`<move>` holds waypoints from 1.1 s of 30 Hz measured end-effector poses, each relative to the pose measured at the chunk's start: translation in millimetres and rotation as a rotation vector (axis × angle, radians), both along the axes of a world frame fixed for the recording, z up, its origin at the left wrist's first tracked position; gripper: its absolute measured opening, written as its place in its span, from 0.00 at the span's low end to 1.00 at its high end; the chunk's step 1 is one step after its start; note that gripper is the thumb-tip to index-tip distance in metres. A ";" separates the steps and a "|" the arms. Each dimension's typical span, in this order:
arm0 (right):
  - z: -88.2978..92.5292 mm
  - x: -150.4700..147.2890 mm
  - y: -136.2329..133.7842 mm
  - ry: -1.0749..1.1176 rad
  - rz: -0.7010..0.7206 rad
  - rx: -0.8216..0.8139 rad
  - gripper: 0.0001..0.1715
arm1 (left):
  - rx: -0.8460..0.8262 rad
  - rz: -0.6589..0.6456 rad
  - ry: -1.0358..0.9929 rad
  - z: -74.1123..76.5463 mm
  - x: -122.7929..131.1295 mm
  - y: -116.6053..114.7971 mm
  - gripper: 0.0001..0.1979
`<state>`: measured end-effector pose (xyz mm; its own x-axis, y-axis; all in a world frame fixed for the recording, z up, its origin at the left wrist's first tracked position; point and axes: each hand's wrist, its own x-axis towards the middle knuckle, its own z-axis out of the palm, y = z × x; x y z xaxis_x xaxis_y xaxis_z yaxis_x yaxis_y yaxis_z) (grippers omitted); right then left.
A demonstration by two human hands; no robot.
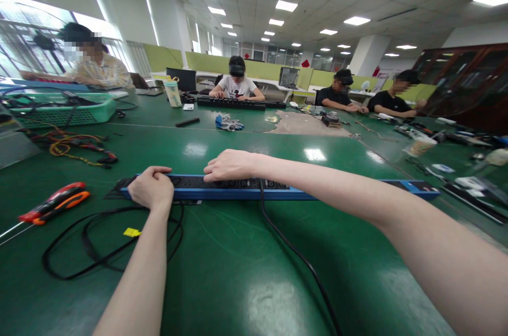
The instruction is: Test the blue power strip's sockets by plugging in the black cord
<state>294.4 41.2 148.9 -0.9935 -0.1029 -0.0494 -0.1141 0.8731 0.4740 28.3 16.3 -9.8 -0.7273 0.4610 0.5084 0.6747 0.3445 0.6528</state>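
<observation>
A long blue power strip [222, 194] with black sockets lies across the green table in front of me. My left hand [153, 188] is closed around its left end; its fingertips are partly hidden. Over the sockets left of the strip's middle, my right hand [228, 165] has its fingers curled down, and whatever they hold is hidden. A black power cable [296, 251] meets the strip under my right forearm and runs down toward me. A thin black cord [65, 276] with a yellow tag [132, 232] lies looped beside my left forearm.
Two screwdrivers [55, 203] with red and orange handles lie at left, near a green basket [93, 109] and tangled wires [67, 145]. Grey-blue gloves [229, 123] and a cup [172, 93] stand farther back. Several people sit around the table. Loose parts cover the right side.
</observation>
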 end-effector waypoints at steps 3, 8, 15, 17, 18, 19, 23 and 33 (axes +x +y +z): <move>-0.2 -4.9 2.9 -0.003 -0.002 0.007 0.08 | -0.008 -0.027 -0.014 0.8 0.5 -1.3 0.19; -1.3 -13.4 1.0 -0.030 -0.021 0.022 0.07 | -0.036 -0.046 -0.013 3.5 2.4 -4.3 0.20; -5.1 -13.3 -2.4 -0.054 -0.070 0.036 0.09 | -0.047 -0.007 -0.004 3.6 2.0 -3.3 0.18; -3.6 -9.1 -0.4 -0.039 -0.084 0.030 0.12 | -0.045 -0.003 -0.002 2.8 1.5 -2.6 0.18; -2.7 -6.8 0.6 -0.035 -0.087 0.022 0.13 | -0.044 -0.001 -0.002 2.4 1.2 -2.2 0.18; -2.0 -4.7 1.5 -0.031 -0.087 0.010 0.13 | -0.042 0.001 -0.003 2.1 1.0 -1.9 0.18; -1.8 -0.7 6.6 -0.015 -0.076 -0.052 0.11 | -0.036 0.007 -0.011 1.7 0.4 -0.9 0.17; -4.7 -4.0 -5.2 -0.048 -0.085 -0.047 0.09 | -0.016 0.012 -0.030 3.5 2.0 -0.6 0.17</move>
<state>290.3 35.9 144.2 -0.9953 -0.0215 -0.0940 -0.0599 0.9017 0.4283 30.2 15.7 -6.3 -0.7476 0.4600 0.4790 0.6507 0.3629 0.6670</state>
